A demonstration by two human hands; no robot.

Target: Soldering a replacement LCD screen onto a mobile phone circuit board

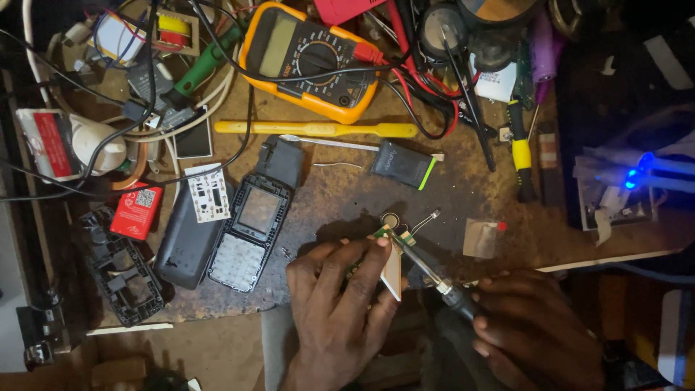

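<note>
Both hands' fingers are closed: left [340,304] pinches circuit board [394,237], right [536,329] grips soldering iron [434,279].

An electronics repair workshop: a scarred brown worktop [340,195] crowded with a yellow-cased digital multimeter with red probe leads [311,61], a dismantled black keypad phone front [250,232], a small white circuit board [208,192], a yellow-and-black-handled screwdriver [520,148], a black soldering iron [434,279] and tangled cables.
</note>
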